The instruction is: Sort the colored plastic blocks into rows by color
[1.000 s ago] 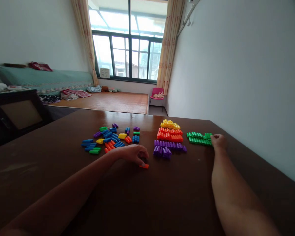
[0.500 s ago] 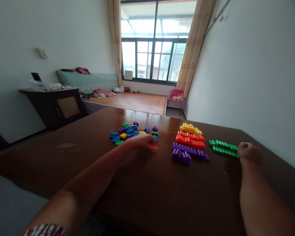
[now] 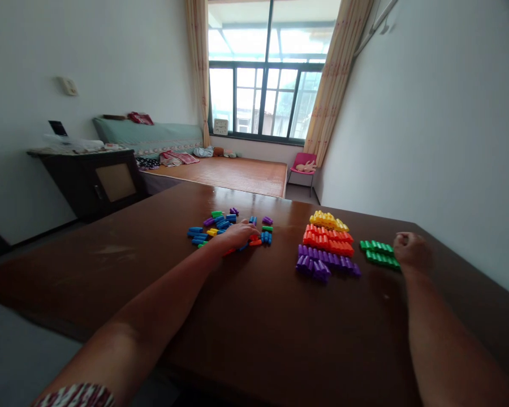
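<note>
My left hand (image 3: 236, 234) reaches low over a loose group of small coloured plastic pieces, its fingers stretched out and partly hiding them. An orange piece (image 3: 255, 243) lies by the fingertips, with blue pieces (image 3: 266, 238) and a green piece (image 3: 267, 228) just to the right. Nearer the left end are more blue pieces (image 3: 200, 239) and a yellow one (image 3: 212, 232). At the right, my right hand (image 3: 411, 251) is curled closed at the end of two green rows (image 3: 382, 253), covering their right ends; whatever its fingers hold is hidden.
Between the hands stand sorted rows: yellow (image 3: 328, 220), orange (image 3: 328, 240) and purple (image 3: 328, 261). All rest on a glossy brown table (image 3: 288, 328). Beyond it are a bed (image 3: 246, 174), a dark cabinet (image 3: 114, 181) and a pink chair (image 3: 303, 161).
My left hand has shifted left and away from me, and the orange piece that was at its fingers now lies on the table. My right hand has moved left over the green rows.
</note>
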### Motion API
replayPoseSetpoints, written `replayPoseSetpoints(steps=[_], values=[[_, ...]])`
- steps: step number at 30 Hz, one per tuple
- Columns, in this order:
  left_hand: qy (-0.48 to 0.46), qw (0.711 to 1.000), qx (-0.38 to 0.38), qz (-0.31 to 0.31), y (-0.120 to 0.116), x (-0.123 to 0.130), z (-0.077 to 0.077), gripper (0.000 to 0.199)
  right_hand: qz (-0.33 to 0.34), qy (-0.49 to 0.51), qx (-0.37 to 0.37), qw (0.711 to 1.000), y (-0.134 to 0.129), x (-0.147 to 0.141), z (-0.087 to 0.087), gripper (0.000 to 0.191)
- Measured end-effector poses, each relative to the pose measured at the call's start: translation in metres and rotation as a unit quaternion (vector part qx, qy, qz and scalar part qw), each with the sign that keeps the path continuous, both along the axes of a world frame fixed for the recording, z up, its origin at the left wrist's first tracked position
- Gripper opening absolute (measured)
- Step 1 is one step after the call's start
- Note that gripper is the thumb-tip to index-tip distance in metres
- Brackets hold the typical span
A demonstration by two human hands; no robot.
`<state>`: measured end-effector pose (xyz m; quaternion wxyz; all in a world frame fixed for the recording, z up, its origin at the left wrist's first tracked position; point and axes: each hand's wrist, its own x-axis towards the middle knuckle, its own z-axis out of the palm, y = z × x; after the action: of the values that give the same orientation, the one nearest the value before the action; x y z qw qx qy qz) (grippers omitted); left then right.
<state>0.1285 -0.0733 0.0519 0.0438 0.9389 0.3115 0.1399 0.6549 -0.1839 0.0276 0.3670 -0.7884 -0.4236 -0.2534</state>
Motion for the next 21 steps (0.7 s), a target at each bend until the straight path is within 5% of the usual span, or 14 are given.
replayPoseSetpoints(steps=[5, 10, 12, 16, 21], values=[[0.031, 0.996, 0.032, 0.080, -0.001, -0.007, 0.007, 0.023, 0.030, -0.021, 0.020, 0.999, 0.008, -0.024, 0.016, 0.029], [-0.082, 0.987, 0.035, 0.136, -0.011, 0.007, 0.016, 0.024, 0.138, 0.032, 0.039, 0.989, 0.015, -0.082, 0.061, 0.031], [-0.162, 0.978, 0.004, 0.127, -0.019, 0.021, 0.021, 0.024, 0.252, 0.102, 0.017, 0.962, 0.016, -0.121, 0.079, 0.034], [-0.273, 0.957, -0.047, 0.085, -0.044, 0.051, 0.027, 0.029, 0.494, 0.134, -0.095, 0.854, 0.010, -0.212, 0.092, 0.036], [-0.311, 0.947, -0.036, 0.075, -0.066, 0.069, 0.022, 0.028, 0.572, 0.081, -0.155, 0.801, -0.004, -0.286, 0.074, 0.033]])
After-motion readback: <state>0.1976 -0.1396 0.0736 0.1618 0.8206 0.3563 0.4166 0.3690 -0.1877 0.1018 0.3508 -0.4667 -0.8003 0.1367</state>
